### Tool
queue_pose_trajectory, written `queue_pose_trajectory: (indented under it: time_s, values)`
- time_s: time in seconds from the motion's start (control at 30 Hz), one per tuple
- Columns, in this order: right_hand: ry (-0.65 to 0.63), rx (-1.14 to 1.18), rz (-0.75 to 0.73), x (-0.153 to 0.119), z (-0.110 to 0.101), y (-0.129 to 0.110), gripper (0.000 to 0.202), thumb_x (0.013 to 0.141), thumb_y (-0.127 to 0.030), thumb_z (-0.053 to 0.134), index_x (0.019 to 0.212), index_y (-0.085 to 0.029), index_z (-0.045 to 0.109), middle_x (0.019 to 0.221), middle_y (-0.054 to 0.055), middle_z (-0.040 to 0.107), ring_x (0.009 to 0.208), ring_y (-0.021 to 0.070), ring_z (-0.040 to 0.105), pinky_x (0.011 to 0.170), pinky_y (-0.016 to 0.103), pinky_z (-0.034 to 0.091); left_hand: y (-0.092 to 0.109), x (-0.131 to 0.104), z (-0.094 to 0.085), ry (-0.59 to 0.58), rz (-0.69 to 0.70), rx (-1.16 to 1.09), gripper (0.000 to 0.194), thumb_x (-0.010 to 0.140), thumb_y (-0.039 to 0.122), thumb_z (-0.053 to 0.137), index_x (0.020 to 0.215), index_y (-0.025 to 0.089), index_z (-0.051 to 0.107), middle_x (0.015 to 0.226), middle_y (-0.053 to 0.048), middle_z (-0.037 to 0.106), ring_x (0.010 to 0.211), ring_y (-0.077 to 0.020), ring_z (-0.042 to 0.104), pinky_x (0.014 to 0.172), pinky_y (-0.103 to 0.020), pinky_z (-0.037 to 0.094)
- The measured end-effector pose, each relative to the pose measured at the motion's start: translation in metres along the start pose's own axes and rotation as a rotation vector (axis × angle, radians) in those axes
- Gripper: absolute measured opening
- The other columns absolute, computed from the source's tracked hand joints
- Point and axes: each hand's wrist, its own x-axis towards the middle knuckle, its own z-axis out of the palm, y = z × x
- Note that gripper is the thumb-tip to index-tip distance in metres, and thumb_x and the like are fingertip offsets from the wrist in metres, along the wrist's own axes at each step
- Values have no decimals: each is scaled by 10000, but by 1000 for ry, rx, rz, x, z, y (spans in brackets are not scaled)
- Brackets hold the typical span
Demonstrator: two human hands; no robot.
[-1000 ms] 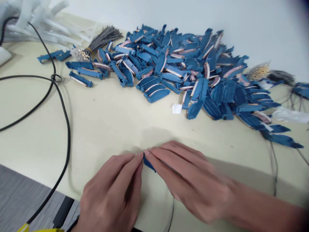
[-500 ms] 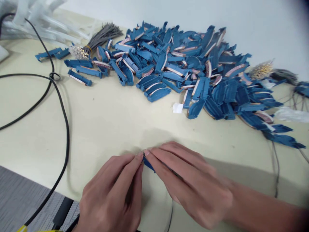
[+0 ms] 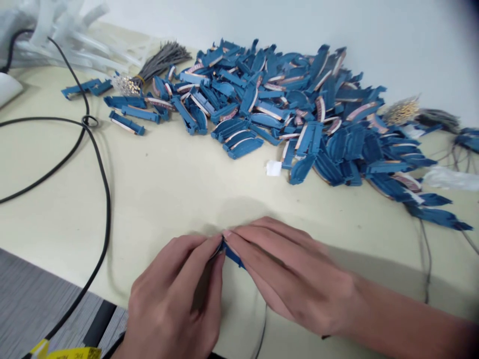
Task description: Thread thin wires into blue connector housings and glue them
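Between my hands, low in the middle of the view, is a small blue plastic piece, mostly covered by fingers. My left hand pinches its near left end between thumb and fingertips. The fingers of my right hand are pressed together over its other side, and the fingertips of both hands meet at its top. A thin dark wire runs down the table from below my right hand. Beyond lies a large heap of similar blue pieces, several with white and reddish printed edges.
A bundle of grey wires lies left of the heap, another wire bundle with golden tips at its right. A black cable loops over the table's left side. Clear plastic strips lie at the back left; a white scrap sits before the heap.
The hands stay joined at the blue piece. Slightly more of it shows between them, and the left thumb and fingers have shifted a little. The camera view has moved slightly.
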Motion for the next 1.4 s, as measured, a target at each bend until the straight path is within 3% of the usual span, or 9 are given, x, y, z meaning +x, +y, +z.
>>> queue_pose_trajectory:
  time_s: [0.17,0.33,0.47,0.73,0.9,1.03,1.2,1.4]
  values:
    - [-2,42,49,0,2,2,184,885,28,543,867,-44,711,805,102,717,716,186,644,749,325,607,1,0,-1,-5,15,42,209,925,86,574,1069,195,679,954,-12,724,795,-103,709,767,-186,601]
    - [-15,47,51,0,3,0,233,888,46,510,813,-53,708,746,84,696,673,179,630,703,321,593,1,-2,0,-19,14,62,200,923,96,586,1065,184,696,938,-3,717,792,-88,701,788,-168,581]
    - [15,4,35,-1,1,-3,237,886,37,485,872,0,719,723,102,702,658,197,627,721,336,601,4,0,0,-13,17,66,213,923,81,569,1059,187,694,952,-7,715,780,-91,699,770,-174,587]
    - [50,20,-39,-10,2,-3,299,864,14,425,1001,74,684,906,209,746,854,284,686,802,400,625,5,-3,-1,-14,21,54,235,913,38,540,1031,180,685,937,-15,705,757,-83,688,732,-152,580]
    - [-69,-32,-1,-5,-5,0,230,928,-7,486,936,-29,715,803,103,741,722,185,664,743,307,619,6,-2,-1,2,9,38,219,906,64,565,1029,197,690,939,-6,714,764,-92,696,728,-161,587]
    - [-20,-2,78,-5,-6,-2,204,926,-9,523,865,-82,703,795,80,716,737,171,654,743,302,599,5,-2,1,14,8,52,214,909,75,575,1033,196,701,921,-4,721,758,-96,704,734,-170,593]
    - [-86,15,122,-3,-4,-5,314,911,15,440,755,-115,680,760,81,698,656,185,635,651,338,589,4,-2,2,13,19,64,201,914,80,573,1032,181,701,945,-10,721,787,-89,703,766,-162,584]
    - [-6,-9,137,0,0,-6,342,936,-7,437,719,-139,666,695,49,669,596,151,587,588,302,554,6,-6,3,-1,28,48,210,907,65,583,1043,177,697,950,-7,714,796,-80,695,772,-144,576]
